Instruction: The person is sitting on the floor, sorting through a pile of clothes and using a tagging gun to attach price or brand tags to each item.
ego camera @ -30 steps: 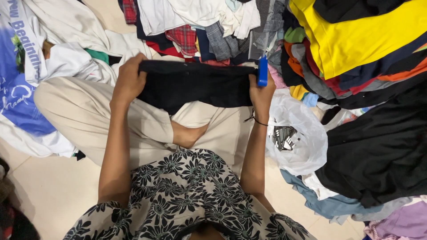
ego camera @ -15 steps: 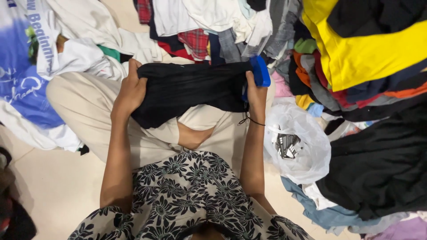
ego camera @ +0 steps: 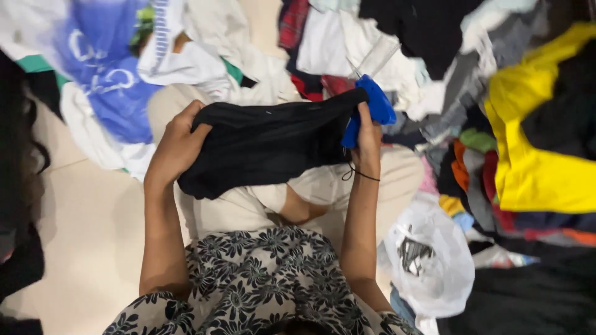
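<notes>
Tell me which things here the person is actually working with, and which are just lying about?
In hand: black garment, held by left hand and right hand; blue-handled scissors in the right hand.

Lying about: yellow garment, white plastic bag, blue-and-white shirt, plaid cloth.

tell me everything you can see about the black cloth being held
The black cloth is a soft, thin-looking fabric, plain and dark, bunched and wrinkled rather than spread flat. It is held up over the lap, stretched roughly sideways between two hands: the left hand grips its left end, and the right hand pinches its right end while also holding blue-handled scissors against it. Its lower edge sags between the hands. What kind of garment it is cannot be told.
</notes>
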